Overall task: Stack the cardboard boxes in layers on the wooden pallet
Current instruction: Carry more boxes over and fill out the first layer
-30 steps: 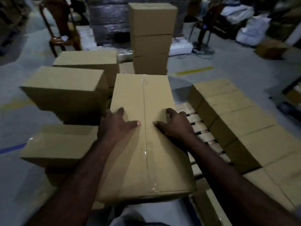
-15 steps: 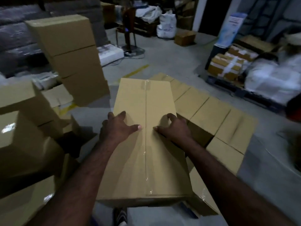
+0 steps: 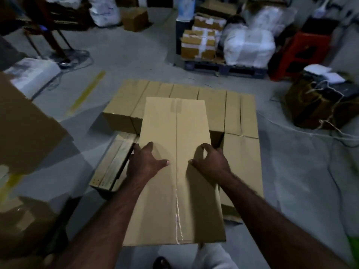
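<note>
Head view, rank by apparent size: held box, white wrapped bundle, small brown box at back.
1. held box, largest, but it is nearest the camera, so that is inflated.
2. white wrapped bundle.
3. small brown box.

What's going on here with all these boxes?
A person holds a long taped cardboard box above a wooden pallet, with the left hand and right hand gripping its sides. A layer of boxes already covers the pallet's far and right parts. Bare slats show at its near left corner.
</note>
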Demonstrator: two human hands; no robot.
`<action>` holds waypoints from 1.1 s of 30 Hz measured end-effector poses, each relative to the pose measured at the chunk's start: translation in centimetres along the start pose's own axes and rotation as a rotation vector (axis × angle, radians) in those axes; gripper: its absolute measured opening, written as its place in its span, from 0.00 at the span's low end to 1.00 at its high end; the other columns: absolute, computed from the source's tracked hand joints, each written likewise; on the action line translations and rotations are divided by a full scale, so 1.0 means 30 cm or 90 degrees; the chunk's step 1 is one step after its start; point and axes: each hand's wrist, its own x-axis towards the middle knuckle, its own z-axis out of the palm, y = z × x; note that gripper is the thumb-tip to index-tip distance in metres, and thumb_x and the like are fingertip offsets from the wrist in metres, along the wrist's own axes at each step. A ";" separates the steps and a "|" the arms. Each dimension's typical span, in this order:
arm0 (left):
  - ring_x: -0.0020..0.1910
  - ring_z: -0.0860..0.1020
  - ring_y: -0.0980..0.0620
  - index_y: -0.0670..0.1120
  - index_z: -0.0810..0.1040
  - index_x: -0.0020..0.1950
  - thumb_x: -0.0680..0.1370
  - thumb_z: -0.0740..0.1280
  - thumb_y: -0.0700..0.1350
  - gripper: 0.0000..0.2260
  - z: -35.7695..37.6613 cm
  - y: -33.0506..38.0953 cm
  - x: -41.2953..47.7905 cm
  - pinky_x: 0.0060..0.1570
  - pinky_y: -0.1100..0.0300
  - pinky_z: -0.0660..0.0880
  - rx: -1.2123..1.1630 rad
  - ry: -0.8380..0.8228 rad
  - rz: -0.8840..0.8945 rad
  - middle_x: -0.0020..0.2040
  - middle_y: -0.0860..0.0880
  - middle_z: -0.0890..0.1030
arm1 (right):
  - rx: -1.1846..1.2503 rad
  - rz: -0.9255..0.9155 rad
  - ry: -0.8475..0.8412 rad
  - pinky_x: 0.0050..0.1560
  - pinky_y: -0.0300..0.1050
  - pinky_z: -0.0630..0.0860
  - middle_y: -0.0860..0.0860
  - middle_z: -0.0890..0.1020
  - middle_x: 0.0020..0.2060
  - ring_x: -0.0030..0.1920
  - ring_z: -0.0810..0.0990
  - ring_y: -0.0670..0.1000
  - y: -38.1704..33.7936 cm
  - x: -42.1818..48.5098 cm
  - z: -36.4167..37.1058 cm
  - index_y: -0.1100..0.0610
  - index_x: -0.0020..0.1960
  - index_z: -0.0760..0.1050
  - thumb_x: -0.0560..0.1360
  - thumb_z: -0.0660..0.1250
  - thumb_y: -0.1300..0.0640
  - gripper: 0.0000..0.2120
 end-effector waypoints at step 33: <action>0.72 0.65 0.36 0.47 0.67 0.77 0.65 0.81 0.56 0.44 1.287 0.057 0.831 0.68 0.44 0.70 -0.078 -0.142 0.082 0.78 0.40 0.57 | 0.060 0.187 -0.007 0.56 0.54 0.80 0.57 0.73 0.60 0.55 0.78 0.58 0.944 0.966 0.522 0.48 0.70 0.71 0.74 0.74 0.54 0.26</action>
